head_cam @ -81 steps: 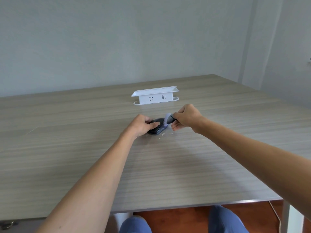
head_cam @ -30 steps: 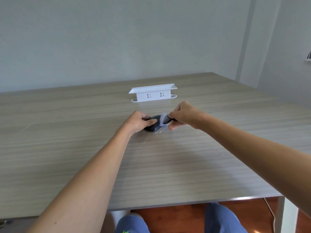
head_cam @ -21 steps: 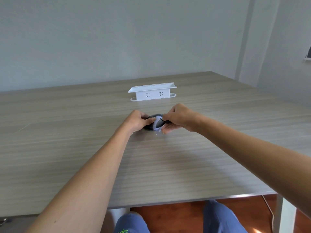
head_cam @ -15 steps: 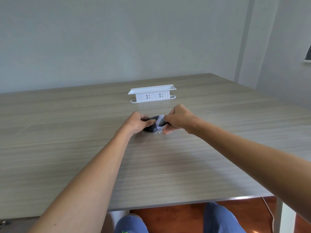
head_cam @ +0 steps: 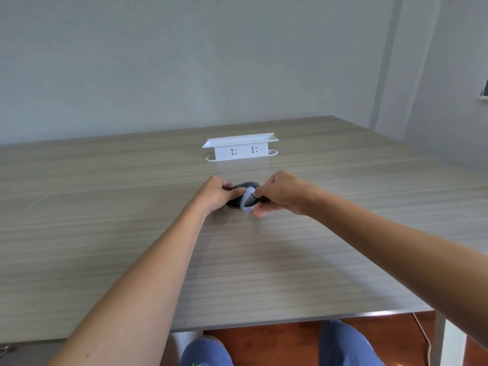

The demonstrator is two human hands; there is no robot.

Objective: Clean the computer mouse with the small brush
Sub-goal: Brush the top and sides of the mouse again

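A dark computer mouse (head_cam: 244,186) lies on the wooden table (head_cam: 132,233), mostly covered by my hands. My left hand (head_cam: 217,192) grips its left side and holds it down. My right hand (head_cam: 277,192) pinches a small brush (head_cam: 248,200) with a dark handle and pale bristles. The bristles press against the mouse's near right side. Much of the brush handle is hidden inside my right fist.
A white power socket block (head_cam: 240,150) with a flat top tray stands on the table just behind the mouse. The table's front edge (head_cam: 290,319) runs close to my knees. A grey wall rises behind the table.
My right hand has slid the brush leftward over the mouse, from its right end toward its middle. My left hand has kept its hold on the mouse.
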